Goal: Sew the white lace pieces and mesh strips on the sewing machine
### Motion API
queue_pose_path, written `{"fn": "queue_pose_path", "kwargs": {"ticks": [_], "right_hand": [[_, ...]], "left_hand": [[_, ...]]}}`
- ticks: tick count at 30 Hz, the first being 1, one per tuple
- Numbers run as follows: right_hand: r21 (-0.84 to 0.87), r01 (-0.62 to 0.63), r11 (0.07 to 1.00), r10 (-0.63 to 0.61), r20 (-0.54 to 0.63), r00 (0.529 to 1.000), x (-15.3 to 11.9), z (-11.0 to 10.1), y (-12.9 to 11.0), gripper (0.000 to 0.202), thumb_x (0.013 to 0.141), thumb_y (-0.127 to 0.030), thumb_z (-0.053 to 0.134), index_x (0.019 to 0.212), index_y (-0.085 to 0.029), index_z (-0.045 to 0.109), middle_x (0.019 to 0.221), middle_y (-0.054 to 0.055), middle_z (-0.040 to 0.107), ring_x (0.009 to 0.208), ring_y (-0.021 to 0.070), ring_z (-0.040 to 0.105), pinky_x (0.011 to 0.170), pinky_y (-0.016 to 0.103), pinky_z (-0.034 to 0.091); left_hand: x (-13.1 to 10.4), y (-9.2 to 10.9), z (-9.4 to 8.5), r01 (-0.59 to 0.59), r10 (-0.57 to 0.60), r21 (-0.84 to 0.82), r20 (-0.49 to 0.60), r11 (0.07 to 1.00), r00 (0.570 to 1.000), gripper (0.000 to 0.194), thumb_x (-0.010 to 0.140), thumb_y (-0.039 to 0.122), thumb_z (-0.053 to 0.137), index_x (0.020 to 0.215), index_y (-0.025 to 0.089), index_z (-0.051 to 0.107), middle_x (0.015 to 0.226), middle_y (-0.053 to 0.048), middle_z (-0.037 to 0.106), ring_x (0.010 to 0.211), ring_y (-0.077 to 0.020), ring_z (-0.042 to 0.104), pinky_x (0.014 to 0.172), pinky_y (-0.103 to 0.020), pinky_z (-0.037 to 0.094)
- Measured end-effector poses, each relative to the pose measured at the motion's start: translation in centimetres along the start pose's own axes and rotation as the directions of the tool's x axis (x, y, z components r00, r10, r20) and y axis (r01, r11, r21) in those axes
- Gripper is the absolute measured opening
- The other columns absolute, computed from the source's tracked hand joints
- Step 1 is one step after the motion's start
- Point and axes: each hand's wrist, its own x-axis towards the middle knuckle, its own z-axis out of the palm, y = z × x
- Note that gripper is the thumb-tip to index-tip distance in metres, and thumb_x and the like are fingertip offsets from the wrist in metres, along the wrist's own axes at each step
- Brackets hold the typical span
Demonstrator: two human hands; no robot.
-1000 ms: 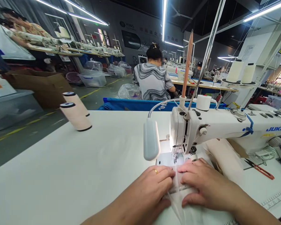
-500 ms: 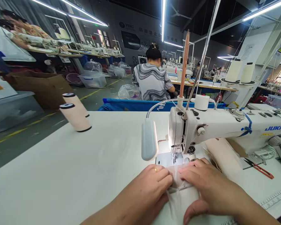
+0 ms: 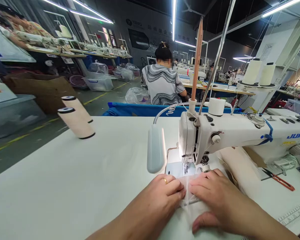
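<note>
1. Sheer white fabric strip [image 3: 188, 206] lies on the white tabletop [image 3: 110, 180], its far end just in front of the metal presser foot [image 3: 186, 168] of the white JUKI sewing machine [image 3: 237, 128]; a raised fold or seam runs lengthwise between the hands, roughly in line with the foot.
2. The left hand [image 3: 165, 195] rests on the strip's left side with fingers curled; its thumb is hidden, so I cannot tell whether it pinches the cloth.
3. The right hand [image 3: 215, 195] lays its fingers on the other side, thumb spread well apart from them, so it presses rather than clamps. Placed this way, the two hands probably keep the strip flat and straight.
4. A pale grey, oblong lamp [image 3: 155, 150] hangs left of the needle area, presumably to light it. Red-handled snips [image 3: 280, 180] lie right of the right hand, perhaps for easy reach.
5. A brown pencil [image 3: 197, 60] stands upright in a white socket [image 3: 192, 105] on the machine head.
6. On the floor, a clear plastic bin [image 3: 99, 84] has a crumpled transparent bag [image 3: 100, 68] at its top; a larger translucent bin [image 3: 15, 115] at far left has contents too indistinct to name.
</note>
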Motion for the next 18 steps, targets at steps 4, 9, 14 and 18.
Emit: {"fn": "queue_pose_path", "kwargs": {"ticks": [4,9,14,18], "right_hand": [[-0.009,-0.011,1.000,0.011,0.003,1.000,0.02,0.18,0.02,0.051,0.099,-0.070,0.067,0.114,-0.022,0.065,0.118,0.002,0.074,0.110,0.0269,0.062,0.091,0.040,0.044],[-0.006,0.012,1.000,-0.012,-0.020,1.000,0.20,0.07,-0.09,0.048,0.098,-0.061,0.075,0.122,-0.021,0.066,0.124,0.002,0.074,0.110,0.0259,0.064,0.095,0.038,0.045],[-0.049,-0.005,0.999,0.005,0.010,1.000,0.24,-0.08,-0.27,0.056,0.090,-0.056,0.086,0.127,-0.019,0.067,0.128,0.005,0.075,0.112,0.0293,0.065,0.094,0.041,0.047],[-0.075,-0.003,0.997,0.002,-0.010,1.000,0.19,0.18,-0.33,0.054,0.088,-0.056,0.088,0.122,-0.018,0.070,0.121,0.006,0.077,0.106,0.0295,0.066,0.090,0.041,0.048]], "left_hand": [[0.25,0.09,0.01,-0.012,0.011,-0.014,-0.051,1.000,0.999,0.026,0.092,0.003,0.053,0.097,0.021,0.070,0.091,-0.004,0.074,0.081,-0.0222,0.065,0.075,-0.036,0.052],[0.40,0.06,0.34,-0.043,0.041,-0.024,-0.086,0.999,0.995,0.020,0.093,0.010,0.054,0.099,0.022,0.069,0.104,-0.006,0.078,0.088,-0.0240,0.071,0.080,-0.039,0.053],[0.06,0.10,0.46,-0.007,0.007,0.013,-0.032,1.000,0.999,0.016,0.091,0.009,0.059,0.092,0.023,0.066,0.092,-0.004,0.076,0.080,-0.0238,0.068,0.076,-0.038,0.053],[-0.03,0.27,0.36,0.025,-0.024,0.023,-0.015,0.999,1.000,0.022,0.091,0.004,0.058,0.096,0.023,0.069,0.092,-0.003,0.076,0.081,-0.0226,0.068,0.079,-0.037,0.055]]}}
